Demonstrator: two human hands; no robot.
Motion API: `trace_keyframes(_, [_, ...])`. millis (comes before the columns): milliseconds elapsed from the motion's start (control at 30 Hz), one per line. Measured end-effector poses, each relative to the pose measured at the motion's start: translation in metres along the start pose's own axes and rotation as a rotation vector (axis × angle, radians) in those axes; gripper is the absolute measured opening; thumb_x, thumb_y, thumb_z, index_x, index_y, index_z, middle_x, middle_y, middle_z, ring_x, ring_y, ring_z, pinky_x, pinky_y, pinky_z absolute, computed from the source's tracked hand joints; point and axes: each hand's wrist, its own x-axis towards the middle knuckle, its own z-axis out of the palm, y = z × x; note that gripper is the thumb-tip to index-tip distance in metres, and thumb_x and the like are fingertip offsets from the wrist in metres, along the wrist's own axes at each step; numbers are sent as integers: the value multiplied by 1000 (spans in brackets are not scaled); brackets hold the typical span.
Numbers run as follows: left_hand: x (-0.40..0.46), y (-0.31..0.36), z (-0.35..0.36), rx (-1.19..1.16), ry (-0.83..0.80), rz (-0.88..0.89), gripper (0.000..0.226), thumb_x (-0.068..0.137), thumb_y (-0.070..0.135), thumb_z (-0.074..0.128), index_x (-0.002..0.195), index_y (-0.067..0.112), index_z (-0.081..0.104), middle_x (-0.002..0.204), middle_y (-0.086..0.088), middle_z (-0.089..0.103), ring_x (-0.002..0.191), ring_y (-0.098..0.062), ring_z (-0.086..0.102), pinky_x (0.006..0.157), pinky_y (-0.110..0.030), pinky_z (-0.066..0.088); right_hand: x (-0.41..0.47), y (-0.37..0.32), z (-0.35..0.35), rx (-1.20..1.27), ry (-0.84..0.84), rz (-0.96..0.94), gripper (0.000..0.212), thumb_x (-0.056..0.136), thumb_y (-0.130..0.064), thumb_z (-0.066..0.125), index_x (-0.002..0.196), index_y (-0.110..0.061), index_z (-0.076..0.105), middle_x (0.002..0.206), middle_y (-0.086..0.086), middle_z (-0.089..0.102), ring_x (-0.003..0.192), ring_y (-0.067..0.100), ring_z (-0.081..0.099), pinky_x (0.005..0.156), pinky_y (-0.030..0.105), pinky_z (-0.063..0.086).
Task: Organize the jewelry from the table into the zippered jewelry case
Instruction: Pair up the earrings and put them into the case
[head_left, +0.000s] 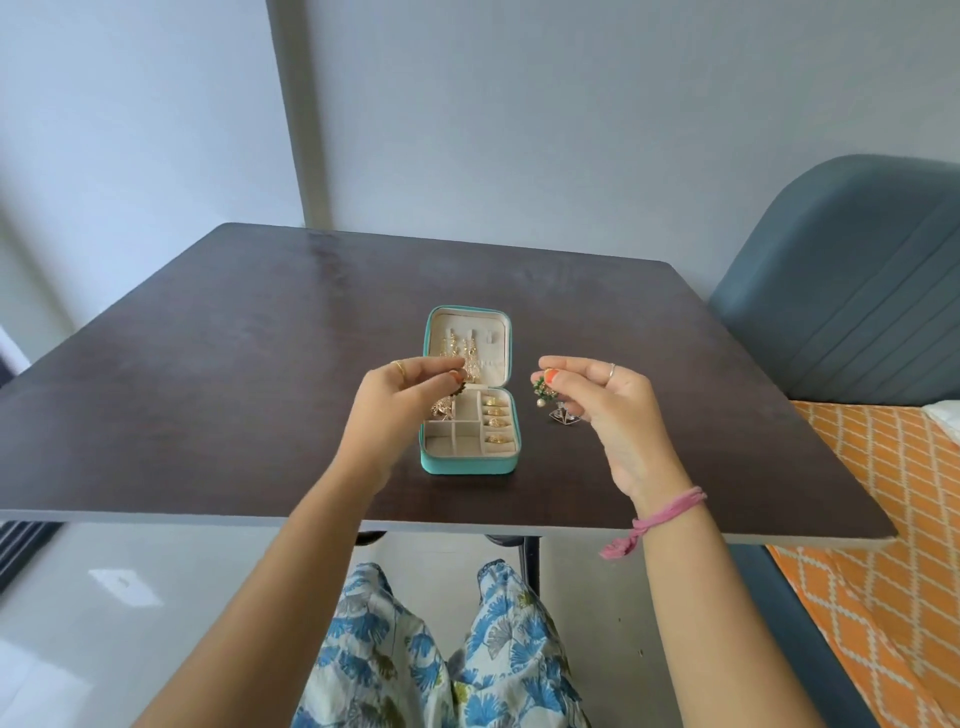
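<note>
Teal case (470, 464) is lying open on the table (208, 374), rings already slotted in. Right hand (605, 402) is pinching a green earring (542, 388) beside it; left hand (400, 397) is pinching another piece (457, 391) over it — either could be slipping from such light fingertip holds.

One open jewelry case (467, 462); four gold rings (495, 420); two hands (400, 395).

Dark matt wooden table (208, 374), shiny gold metal rings (494, 420), cream fabric-lined case (467, 384)
</note>
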Motion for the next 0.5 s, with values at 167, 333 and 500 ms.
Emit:
trace_keyframes(167, [-1,2,-2,35,-19,-105,14,89,23,65,100,23,74,101,5,72,78,-7,60,48,-10,42,0,1,13,55,-7,50,16,89,-30,64,98,-22,76,97,-4,75,98,12,68,78,29,45])
trace_keyframes(333, [2,7,1,90,-62,-191,20,94,32,55,99,22,72,78,9,68,44,-4,43,38,-11,32,-1,0,15,60,-6,54,27,94,-42,53,93,-27,76,98,-10,75,96,8,68,86,31,48])
trace_keyframes(500, [8,3,4,152,-123,-247,38,99,33,35,103,25,71,94,16,69,44,-7,34,47,-17,32,-3,-1,12,61,7,62,37,96,-50,44,94,-29,75,96,-10,75,93,7,69,90,33,47])
